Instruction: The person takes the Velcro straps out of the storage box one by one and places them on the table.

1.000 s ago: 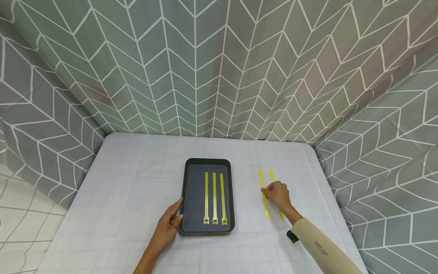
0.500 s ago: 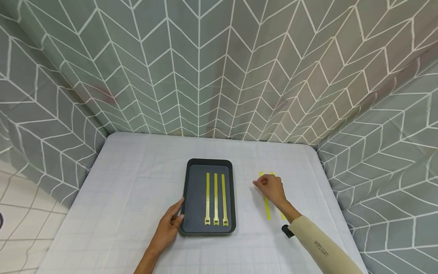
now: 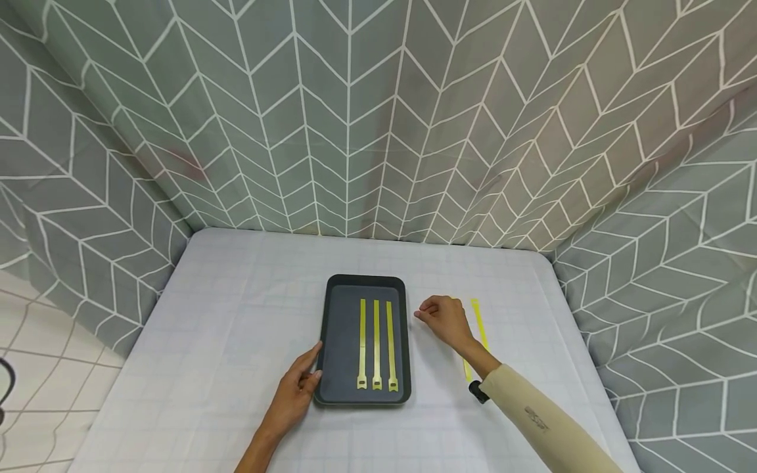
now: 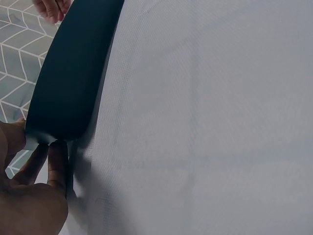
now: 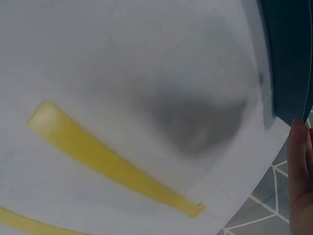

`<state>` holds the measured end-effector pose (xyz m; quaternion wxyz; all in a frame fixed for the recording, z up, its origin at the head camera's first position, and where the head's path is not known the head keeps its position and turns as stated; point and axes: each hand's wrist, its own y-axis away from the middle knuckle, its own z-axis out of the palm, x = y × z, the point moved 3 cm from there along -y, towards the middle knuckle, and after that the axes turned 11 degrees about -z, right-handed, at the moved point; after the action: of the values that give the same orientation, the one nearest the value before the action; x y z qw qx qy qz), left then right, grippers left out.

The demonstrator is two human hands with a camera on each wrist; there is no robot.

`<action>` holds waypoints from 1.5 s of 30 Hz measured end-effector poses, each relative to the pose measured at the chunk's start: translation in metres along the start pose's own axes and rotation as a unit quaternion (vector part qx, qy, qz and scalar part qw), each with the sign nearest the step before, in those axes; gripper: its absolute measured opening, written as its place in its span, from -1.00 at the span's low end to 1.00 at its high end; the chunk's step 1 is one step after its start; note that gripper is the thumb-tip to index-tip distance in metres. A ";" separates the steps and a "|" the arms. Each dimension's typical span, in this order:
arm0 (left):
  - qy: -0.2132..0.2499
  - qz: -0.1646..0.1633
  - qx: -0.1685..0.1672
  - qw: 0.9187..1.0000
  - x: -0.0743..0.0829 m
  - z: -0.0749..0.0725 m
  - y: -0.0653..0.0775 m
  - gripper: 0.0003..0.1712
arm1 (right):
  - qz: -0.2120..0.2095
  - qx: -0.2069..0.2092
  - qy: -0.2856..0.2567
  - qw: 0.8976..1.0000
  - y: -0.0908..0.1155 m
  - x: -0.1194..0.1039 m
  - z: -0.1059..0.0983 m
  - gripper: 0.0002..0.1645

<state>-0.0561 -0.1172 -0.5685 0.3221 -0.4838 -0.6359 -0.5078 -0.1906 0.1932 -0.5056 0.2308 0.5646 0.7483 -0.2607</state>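
A dark grey tray (image 3: 340, 341) lies on the white-covered table, with three yellow cable straps (image 3: 376, 341) side by side in it, slotted heads toward me. My left hand (image 3: 291, 397) grips the tray's left edge; in the left wrist view fingers reach under its corner. My right hand (image 3: 447, 320) hovers just right of the tray, fingers loosely bent, nothing visible in them. Two more yellow straps lie on the cloth: one (image 3: 480, 325) to the right of that hand, the other (image 3: 467, 371) mostly hidden beneath it. The right wrist view shows one strap (image 5: 117, 166) at full length.
A white cloth (image 3: 254, 295) covers the table, whose rounded back corners meet grey chevron-patterned curtains (image 3: 355, 131) behind and at both sides. White floor tiles (image 3: 53, 368) show at the lower left. A black wrist device (image 3: 479, 392) hangs under the right sleeve.
My right hand has left the straps on the table and moved leftward to beside the tray. Both straps stay on the cloth. My left hand keeps its grip on the tray.
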 end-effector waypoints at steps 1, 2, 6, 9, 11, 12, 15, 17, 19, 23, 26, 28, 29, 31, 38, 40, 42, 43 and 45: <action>0.002 0.000 0.000 1.000 0.000 0.000 0.000 -0.31 | -0.005 -0.002 -0.004 1.000 -0.001 -0.002 0.001 -0.85; 0.002 0.001 0.001 1.000 0.000 0.000 0.000 -0.31 | -0.009 -0.004 -0.009 1.000 -0.002 -0.004 0.003 -0.86; -0.001 0.009 0.005 1.000 0.000 0.001 0.001 -0.32 | -0.016 -0.016 -0.018 1.000 -0.005 -0.010 0.007 -0.87; -0.007 0.021 0.012 1.000 0.000 0.001 0.002 -0.33 | -0.038 -0.030 -0.023 0.999 -0.008 -0.015 0.010 -0.85; -0.005 0.023 0.015 1.000 0.001 0.001 0.002 -0.33 | -0.061 -0.046 -0.034 0.997 -0.010 -0.020 0.013 -0.83; -0.007 0.029 0.016 0.999 0.001 0.001 0.002 -0.33 | -0.073 -0.055 -0.038 0.995 -0.011 -0.022 0.014 -0.82; -0.007 0.032 0.017 0.999 0.002 0.000 0.002 -0.33 | -0.096 -0.086 -0.051 0.990 -0.014 -0.028 0.019 -0.79; -0.005 0.026 0.015 1.000 0.003 0.000 0.001 -0.33 | -0.106 -0.102 -0.057 0.987 -0.016 -0.031 0.023 -0.79; -0.006 0.023 0.014 1.000 0.003 -0.001 0.000 -0.33 | -0.115 -0.115 -0.062 0.985 -0.017 -0.034 0.026 -0.81; -0.011 0.006 0.014 1.000 0.001 -0.002 0.000 -0.33 | -0.146 -0.140 -0.076 0.976 -0.018 -0.037 0.034 -0.86; -0.011 -0.013 0.012 1.000 -0.001 -0.001 0.000 -0.33 | -0.170 -0.154 -0.080 0.970 -0.018 -0.036 0.040 -0.86; -0.010 -0.019 0.009 1.000 -0.001 -0.001 0.000 -0.33 | -0.180 -0.163 -0.080 0.967 -0.018 -0.036 0.044 -0.84; -0.010 -0.019 0.009 1.000 -0.001 -0.001 0.000 -0.33 | -0.184 -0.166 -0.078 0.966 -0.019 -0.037 0.045 -0.83; -0.011 -0.020 0.010 1.000 0.000 -0.001 0.000 -0.33 | -0.191 -0.174 -0.073 0.963 -0.020 -0.039 0.049 -0.78; -0.008 -0.013 0.015 1.000 0.000 0.000 0.002 -0.33 | -0.220 -0.216 -0.068 0.949 -0.019 -0.047 0.066 -0.76; -0.006 -0.010 0.015 1.000 0.000 0.000 0.002 -0.33 | -0.228 -0.232 -0.057 0.944 -0.019 -0.049 0.070 -0.76; -0.005 -0.006 0.016 1.000 0.001 0.000 0.002 -0.33 | -0.236 -0.241 -0.041 0.940 -0.019 -0.051 0.074 -0.76; -0.005 -0.005 0.016 1.000 0.001 0.000 0.002 -0.33 | -0.243 -0.243 -0.032 0.939 -0.019 -0.053 0.075 -0.77; -0.004 -0.006 0.017 1.000 0.001 0.000 0.001 -0.33 | -0.259 -0.248 -0.010 0.933 -0.020 -0.056 0.078 -0.76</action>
<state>-0.0553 -0.1171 -0.5673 0.3242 -0.4765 -0.6487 -0.4971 -0.1918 0.0975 -0.5266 0.2951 0.2731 0.9072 -0.1236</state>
